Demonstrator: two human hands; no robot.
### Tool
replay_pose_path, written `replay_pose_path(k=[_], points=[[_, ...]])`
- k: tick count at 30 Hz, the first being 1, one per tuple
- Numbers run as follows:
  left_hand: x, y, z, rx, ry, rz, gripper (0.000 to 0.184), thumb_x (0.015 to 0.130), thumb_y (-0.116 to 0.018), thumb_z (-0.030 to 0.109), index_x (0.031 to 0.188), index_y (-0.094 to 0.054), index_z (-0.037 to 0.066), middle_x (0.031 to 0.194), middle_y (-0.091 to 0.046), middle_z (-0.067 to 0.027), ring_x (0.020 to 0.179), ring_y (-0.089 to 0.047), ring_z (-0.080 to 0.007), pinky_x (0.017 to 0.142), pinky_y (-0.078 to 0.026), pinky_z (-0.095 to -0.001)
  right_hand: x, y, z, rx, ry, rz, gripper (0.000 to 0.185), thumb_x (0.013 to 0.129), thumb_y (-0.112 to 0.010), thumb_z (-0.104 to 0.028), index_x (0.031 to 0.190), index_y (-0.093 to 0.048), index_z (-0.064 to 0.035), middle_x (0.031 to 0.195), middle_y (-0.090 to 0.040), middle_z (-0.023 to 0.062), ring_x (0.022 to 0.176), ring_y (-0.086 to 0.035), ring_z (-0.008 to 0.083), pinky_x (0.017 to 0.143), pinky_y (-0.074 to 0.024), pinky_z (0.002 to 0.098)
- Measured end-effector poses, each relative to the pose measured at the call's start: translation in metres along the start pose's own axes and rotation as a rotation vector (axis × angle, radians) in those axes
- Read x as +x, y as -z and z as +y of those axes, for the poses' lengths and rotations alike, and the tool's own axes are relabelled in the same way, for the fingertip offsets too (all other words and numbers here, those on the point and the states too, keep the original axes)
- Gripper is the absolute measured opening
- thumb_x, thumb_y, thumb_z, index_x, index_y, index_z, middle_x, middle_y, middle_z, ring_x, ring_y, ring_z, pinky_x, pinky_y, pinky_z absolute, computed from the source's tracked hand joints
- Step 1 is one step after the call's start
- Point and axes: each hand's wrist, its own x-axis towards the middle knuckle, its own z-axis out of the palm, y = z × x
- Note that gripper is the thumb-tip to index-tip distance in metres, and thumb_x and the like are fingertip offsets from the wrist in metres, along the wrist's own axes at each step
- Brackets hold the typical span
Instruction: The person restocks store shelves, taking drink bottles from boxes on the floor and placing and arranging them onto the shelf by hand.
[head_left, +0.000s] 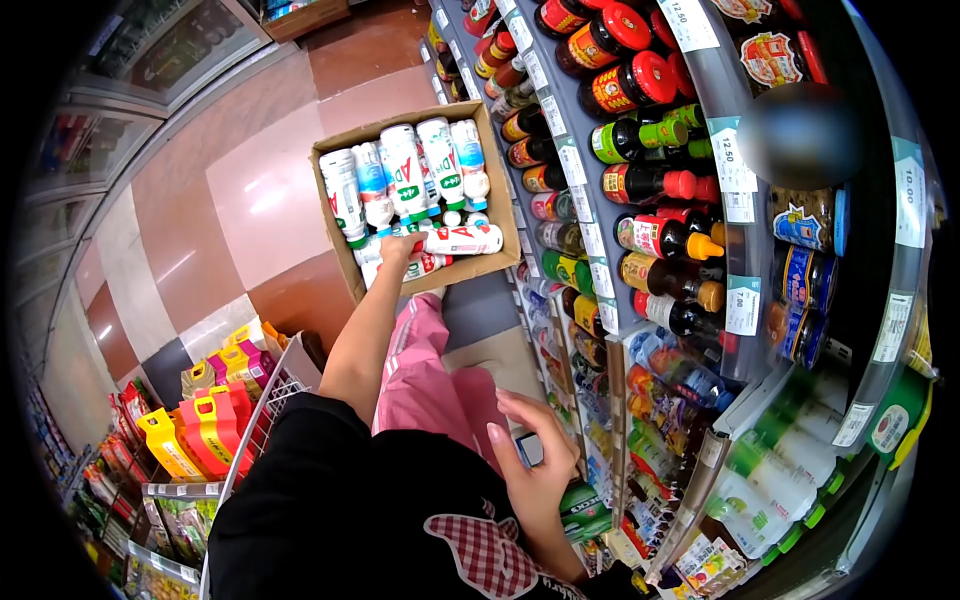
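A cardboard box (507, 190) on the floor is filled with white plastic drink bottles (403, 170) bearing green and red print, some with blue labels. My left hand (400, 246) reaches into the front of the box. Its fingers close at the left end of a white bottle (465, 240) lying on its side; part of the grip is hidden. Beneath it, another bottle (430, 264) lies sideways. My right hand (538, 455) is raised in front of my body beside the right-hand shelf, holding nothing, with thumb and fingers apart.
Tall shelves on the right carry sauce bottles (650, 184), red-lidded jars (640, 80) and price tags. Green-capped bottles (775, 470) stand lower down. On the left are a white wire rack (283, 385) and bright packages (215, 430). Glass-door cabinets (150, 60) line the far left, beyond tiled floor.
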Motion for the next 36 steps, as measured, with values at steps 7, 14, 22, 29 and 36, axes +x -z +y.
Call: replay_pose_path(k=[7, 14, 22, 29, 36], points=[[-0.084, -0.006, 0.029, 0.485, -0.703, 0.051, 0.037, 0.055, -0.09, 0.023, 0.077, -0.072, 0.0, 0.074, -0.072, -0.0171, 0.064, -0.069, -0.0262, 0.066, -0.056, -0.0368, -0.005, 0.004, -0.002, 0.033, 0.025, 0.022, 0.028, 0.083, -0.073, 0.002, 0.11, -0.067, 0.0027, 0.11, -0.071, 0.0156, 0.101, -0.069, 0.0269, 0.09, -0.0522, 0.0339], [-0.174, -0.022, 0.081, 0.823, -1.099, -0.019, 0.036, 0.057, -0.084, 0.015, 0.088, -0.071, 0.003, 0.085, -0.07, -0.0193, 0.079, -0.069, -0.0352, 0.075, -0.056, -0.0437, -0.017, 0.016, 0.0, 0.041, 0.101, 0.104, 0.028, 0.084, -0.072, 0.0, 0.111, -0.067, 0.0017, 0.109, -0.07, 0.0141, 0.096, -0.067, 0.0255, 0.085, -0.0521, 0.033], [-0.344, 0.014, 0.179, 1.018, -1.459, -0.347, 0.04, 0.051, -0.085, 0.014, 0.086, -0.071, 0.0, 0.083, -0.071, -0.0174, 0.076, -0.07, -0.0313, 0.071, -0.057, -0.0375, -0.014, 0.023, 0.039, -0.051, 0.2, 0.334, 0.047, 0.081, -0.076, -0.011, 0.125, -0.061, -0.0012, 0.121, -0.065, 0.0165, 0.113, -0.06, 0.0357, 0.097, -0.0476, 0.0424], [-0.538, 0.052, 0.24, 1.099, -1.767, -0.638, 0.037, 0.055, -0.087, 0.012, 0.084, -0.07, -0.003, 0.079, -0.07, -0.0141, 0.07, -0.07, -0.0232, 0.068, -0.057, -0.0316, -0.015, 0.022, 0.027, -0.139, 0.432, 0.576, 0.079, 0.073, -0.085, -0.026, 0.14, -0.05, -0.0026, 0.133, -0.06, 0.015, 0.131, -0.046, 0.0393, 0.108, -0.0368, 0.0473], [-0.688, 0.067, 0.235, 1.267, -1.771, -0.825, 0.033, 0.057, -0.083, 0.007, 0.087, -0.071, -0.001, 0.08, -0.07, -0.0072, 0.071, -0.067, -0.0146, 0.066, -0.056, -0.0273, -0.056, 0.053, -0.014, -0.07, 0.571, 0.818, 0.072, 0.075, -0.082, -0.043, 0.132, -0.059, -0.0051, 0.124, -0.065, 0.0108, 0.119, -0.056, 0.0305, 0.11, -0.0264, 0.0579]])
